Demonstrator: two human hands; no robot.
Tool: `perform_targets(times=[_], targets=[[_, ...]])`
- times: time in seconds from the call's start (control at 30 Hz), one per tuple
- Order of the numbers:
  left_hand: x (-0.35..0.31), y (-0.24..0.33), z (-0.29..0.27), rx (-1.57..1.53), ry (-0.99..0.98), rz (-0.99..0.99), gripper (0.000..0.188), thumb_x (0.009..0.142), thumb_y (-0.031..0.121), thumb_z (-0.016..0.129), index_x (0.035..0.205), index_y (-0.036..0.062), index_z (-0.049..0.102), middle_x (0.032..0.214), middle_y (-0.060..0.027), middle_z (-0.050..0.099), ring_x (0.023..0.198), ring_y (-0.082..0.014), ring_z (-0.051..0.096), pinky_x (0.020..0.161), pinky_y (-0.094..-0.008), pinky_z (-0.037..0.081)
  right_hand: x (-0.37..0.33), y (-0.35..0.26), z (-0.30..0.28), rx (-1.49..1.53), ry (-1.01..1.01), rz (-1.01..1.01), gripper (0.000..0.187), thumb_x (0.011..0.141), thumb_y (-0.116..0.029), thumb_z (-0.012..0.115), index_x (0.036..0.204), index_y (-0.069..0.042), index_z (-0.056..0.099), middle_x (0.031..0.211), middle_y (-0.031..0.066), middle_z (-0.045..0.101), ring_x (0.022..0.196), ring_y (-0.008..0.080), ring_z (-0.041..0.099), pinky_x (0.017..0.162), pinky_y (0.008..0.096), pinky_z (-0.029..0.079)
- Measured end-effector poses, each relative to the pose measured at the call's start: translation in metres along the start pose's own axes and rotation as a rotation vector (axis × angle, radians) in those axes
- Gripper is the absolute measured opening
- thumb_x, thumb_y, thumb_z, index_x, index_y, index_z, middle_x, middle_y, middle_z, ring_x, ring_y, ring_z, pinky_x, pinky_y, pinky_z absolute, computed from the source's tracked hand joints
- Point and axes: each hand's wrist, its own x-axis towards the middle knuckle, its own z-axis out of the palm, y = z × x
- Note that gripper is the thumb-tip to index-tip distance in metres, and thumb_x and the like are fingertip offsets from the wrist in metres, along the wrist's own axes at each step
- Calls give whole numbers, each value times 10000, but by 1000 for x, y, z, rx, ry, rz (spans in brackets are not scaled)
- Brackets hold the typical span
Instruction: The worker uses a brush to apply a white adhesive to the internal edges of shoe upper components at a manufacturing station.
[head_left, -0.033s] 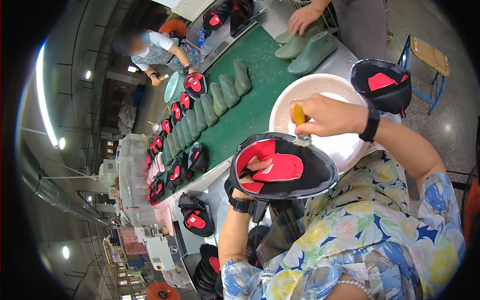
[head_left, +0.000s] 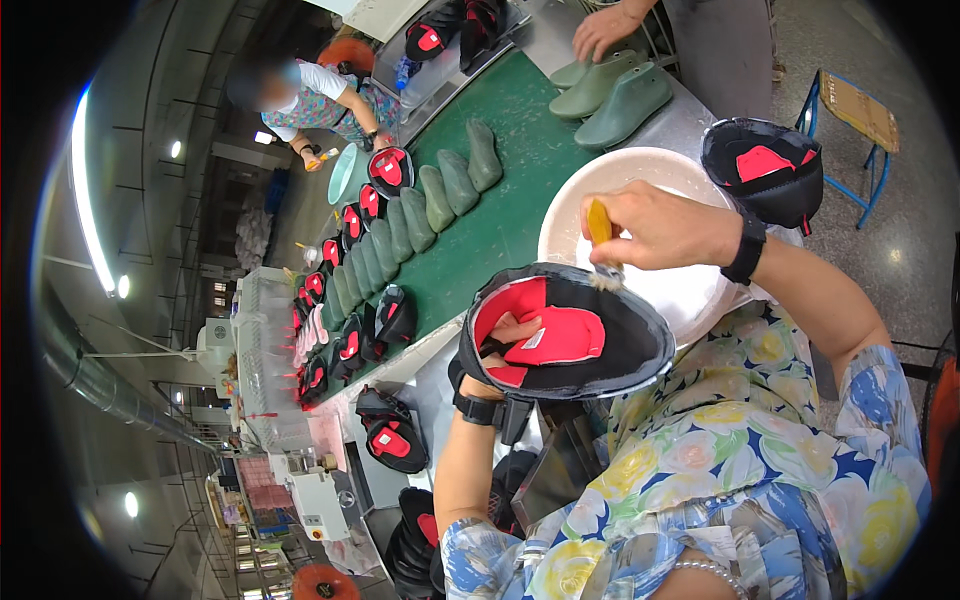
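Note:
My left hand (head_left: 510, 335) grips a black shoe upper (head_left: 640, 350) with a red lining, its fingers inside the opening and thumb side partly hidden. The upper's open underside faces up, and its rim looks pale and coated. In my right hand (head_left: 665, 230) is a brush with a yellow handle (head_left: 600, 222). Its bristles (head_left: 606, 276) touch or nearly touch the upper's far rim. Behind my right hand stands a large pale basin (head_left: 575, 195) holding white liquid.
Green shoe lasts (head_left: 440, 200) line the green conveyor belt (head_left: 510, 110), beside several black-and-red uppers (head_left: 350, 345). Another upper (head_left: 765, 165) lies right of the basin. A person's hand (head_left: 605, 30) hovers over more lasts (head_left: 625, 105). A co-worker (head_left: 345, 105) works far left; a stool (head_left: 855, 110) stands right.
The brush and my right hand have shifted very slightly along the upper's rim. The other person's hand has moved a little up and away from the lasts.

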Motion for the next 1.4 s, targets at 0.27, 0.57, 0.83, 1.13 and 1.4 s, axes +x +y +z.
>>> perform_targets(times=[0.27,0.57,0.83,1.13,1.4], targets=[[14,30,9,-28,293,-358,462,894,383,724,1127,-16,712,1168,-139,665,1004,-214,654,908,-389,507,5,9,20,-6,195,-276,229,879,-168,710,976,-58,534,816,152,658,759,376,648,713,431,509],[18,41,11,-275,346,-385,366,928,121,694,1269,38,591,1158,-96,689,1048,-193,682,899,-353,568,5,16,19,8,363,-256,237,891,-166,701,981,-19,538,768,168,637,735,370,644,667,420,497],[12,-4,-34,441,631,150,375,948,39,665,1314,27,582,1230,-39,641,1075,-128,606,934,-287,499,-22,-8,48,347,421,-125,237,869,-166,761,996,-34,610,880,112,686,798,249,691,736,319,524],[-27,-20,-84,442,380,154,493,952,192,687,1372,23,492,1261,-102,631,1115,-211,636,943,-368,540,-1,27,56,291,365,-41,185,864,-115,760,963,-45,620,863,112,684,805,218,681,730,323,518],[-68,-122,-229,-519,943,-131,292,1020,189,537,1294,89,552,1279,-105,628,1093,-283,660,915,-461,590,-19,46,46,186,372,141,178,845,12,717,969,-11,591,926,97,669,871,188,663,783,299,512]])
